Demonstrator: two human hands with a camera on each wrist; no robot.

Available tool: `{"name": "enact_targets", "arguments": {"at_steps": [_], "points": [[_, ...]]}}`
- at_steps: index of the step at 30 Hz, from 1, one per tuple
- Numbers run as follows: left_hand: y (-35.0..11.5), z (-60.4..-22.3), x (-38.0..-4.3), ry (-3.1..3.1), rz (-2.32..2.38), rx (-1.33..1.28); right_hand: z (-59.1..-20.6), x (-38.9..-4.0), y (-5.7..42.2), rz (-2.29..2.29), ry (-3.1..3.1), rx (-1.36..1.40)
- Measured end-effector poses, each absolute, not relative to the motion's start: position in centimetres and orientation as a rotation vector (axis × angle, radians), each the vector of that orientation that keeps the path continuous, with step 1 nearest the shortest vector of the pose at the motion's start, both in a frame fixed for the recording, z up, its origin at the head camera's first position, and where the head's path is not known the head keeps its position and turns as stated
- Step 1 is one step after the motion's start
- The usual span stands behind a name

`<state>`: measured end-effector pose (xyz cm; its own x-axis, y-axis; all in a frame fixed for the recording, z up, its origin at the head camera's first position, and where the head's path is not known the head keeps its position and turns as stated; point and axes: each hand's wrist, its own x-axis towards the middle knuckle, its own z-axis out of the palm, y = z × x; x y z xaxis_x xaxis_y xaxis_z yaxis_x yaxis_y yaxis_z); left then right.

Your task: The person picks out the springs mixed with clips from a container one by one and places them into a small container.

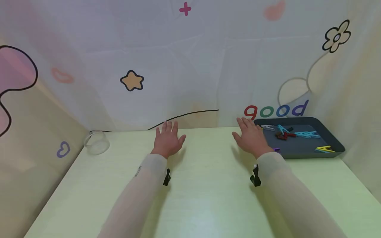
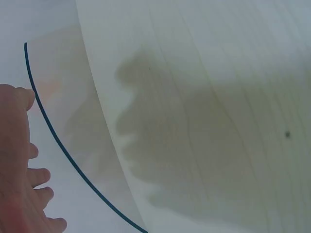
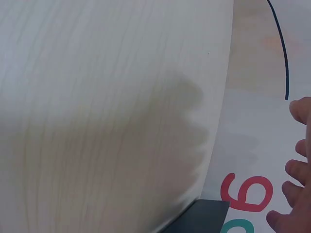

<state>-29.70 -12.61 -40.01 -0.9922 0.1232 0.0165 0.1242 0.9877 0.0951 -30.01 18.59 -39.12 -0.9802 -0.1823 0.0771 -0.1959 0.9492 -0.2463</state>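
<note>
Head view, left grip [image 1: 168,141] hovering over the tabletop [image 1: 205,185], right grip [image 1: 250,138] hovering near a dark tray [image 1: 297,145] holding coloured clips [image 1: 307,134], fingers [image 1: 169,127] on both standing apart.

Fingers [image 2: 40,176] at left, dark curved line [image 2: 56,138], shadow [image 2: 184,131] across pale tabletop [image 2: 141,29]

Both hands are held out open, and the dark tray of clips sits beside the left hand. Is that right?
Not quite: the dark tray of clips sits beside the right hand, not the left hand, as the head view shows. Both hands are held out open.
</note>
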Motion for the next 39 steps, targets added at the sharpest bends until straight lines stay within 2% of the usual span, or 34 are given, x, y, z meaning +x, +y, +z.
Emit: {"name": "enact_targets", "arguments": {"at_steps": [27,39], "points": [[-6.7,-40.7,-29.7,-3.139,-0.279,-0.256,-37.8,-29.1,24.2,0.55,-3.007,0.293],[-4.4,-40.9,-29.3,-3.152,-0.35,-0.277,-38.4,-28.9,26.7,0.577,-2.952,0.323]]}}
